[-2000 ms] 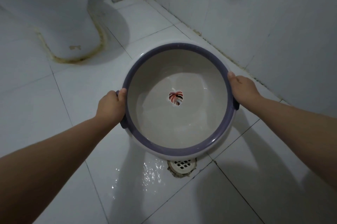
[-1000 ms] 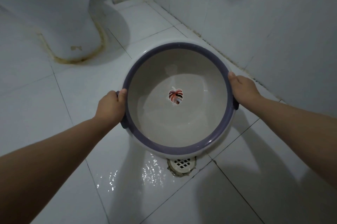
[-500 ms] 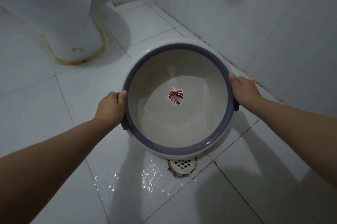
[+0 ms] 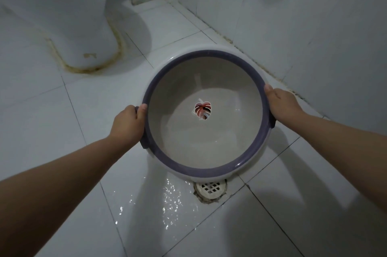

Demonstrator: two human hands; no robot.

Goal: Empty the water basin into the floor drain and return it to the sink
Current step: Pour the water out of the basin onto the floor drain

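A round white water basin point(image 4: 209, 80) with a purple rim and a leaf picture on its bottom hangs above the tiled floor, tipped toward me. A little water lies in its near side. My left hand point(image 4: 128, 125) grips the rim and handle on the left, and my right hand point(image 4: 282, 106) grips the rim on the right. The white floor drain point(image 4: 211, 189) shows just below the basin's near edge, partly hidden by it. Water glistens on the tile point(image 4: 167, 200) left of the drain.
A white toilet base point(image 4: 83, 32) with stained sealant stands at the upper left. Tiled walls point(image 4: 314, 26) close in at the right and back, meeting the floor along a dirty seam. Shadows of my arms fall on the floor tiles.
The wet patch beside the drain has spread and less water lies in the basin. Both hands keep the same grip, and the basin has barely moved.
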